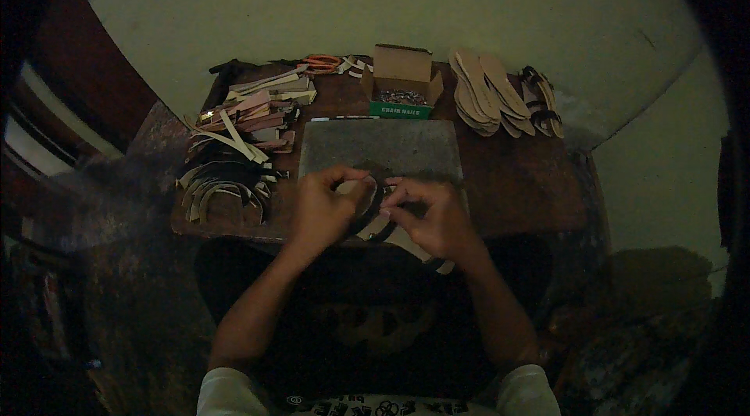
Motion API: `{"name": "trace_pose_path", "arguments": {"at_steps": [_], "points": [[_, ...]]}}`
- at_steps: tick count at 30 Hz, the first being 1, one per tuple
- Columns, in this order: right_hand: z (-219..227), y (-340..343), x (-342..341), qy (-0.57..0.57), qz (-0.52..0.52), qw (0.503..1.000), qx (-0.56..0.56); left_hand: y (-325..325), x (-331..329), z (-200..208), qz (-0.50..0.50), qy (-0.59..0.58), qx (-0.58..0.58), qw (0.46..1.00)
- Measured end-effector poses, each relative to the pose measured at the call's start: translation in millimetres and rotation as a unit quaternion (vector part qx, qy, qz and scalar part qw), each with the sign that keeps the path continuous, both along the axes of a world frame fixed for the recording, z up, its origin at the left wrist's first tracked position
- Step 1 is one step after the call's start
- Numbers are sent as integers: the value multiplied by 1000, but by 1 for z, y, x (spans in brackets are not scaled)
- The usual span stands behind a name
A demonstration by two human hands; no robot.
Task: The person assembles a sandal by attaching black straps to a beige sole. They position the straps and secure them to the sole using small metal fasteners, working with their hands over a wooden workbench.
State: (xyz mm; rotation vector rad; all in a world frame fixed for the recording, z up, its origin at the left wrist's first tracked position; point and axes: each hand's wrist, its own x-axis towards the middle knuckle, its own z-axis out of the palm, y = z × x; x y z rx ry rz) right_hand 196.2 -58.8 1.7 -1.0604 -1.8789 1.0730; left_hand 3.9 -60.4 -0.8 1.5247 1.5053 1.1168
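Near the front edge of a grey work board (375,146), I hold a sandal with a pale sole (402,239) and dark straps. My left hand (332,201) is closed, thumb and forefinger pinching the dark strap (378,201) from its left side. From the right, my right hand (428,215) closes its fingertips on the same strap. The sole slants down to the right beneath my right hand, with another dark strap piece at its lower end. Dim light and my fingers hide much of the sandal, and any small fastener there is too small to make out.
On the wooden table (523,193) stands an open cardboard box (401,96) of small metal nails. Leather strips (254,115) and curved dark straps (226,189) pile up at left. Orange-handled scissors (322,64) lie behind. Loose soles (476,96) and strapped sandals (541,103) sit at right.
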Motion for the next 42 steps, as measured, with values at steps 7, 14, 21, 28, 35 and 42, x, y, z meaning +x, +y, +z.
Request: {"name": "trace_pose_path", "arguments": {"at_steps": [7,14,21,28,35,42], "points": [[-4,-1,-7,-14,-15,999,43,3,-8,-8,-32,-51,-48,997],[-11,0,-9,20,-37,997,64,0,-21,7,-131,-39,-54,989],[-8,0,-8,60,-59,996,-10,-10,-13,23,-96,-39,-89,991],[-5,3,-7,-25,-78,988,127,-10,-14,22,-85,-10,-60,995],[-7,2,-7,23,-70,993,95,-13,-11,31,-98,-55,-50,992],[-14,-2,-14,65,-100,990,74,-14,-11,24,-104,-46,19,993]]}}
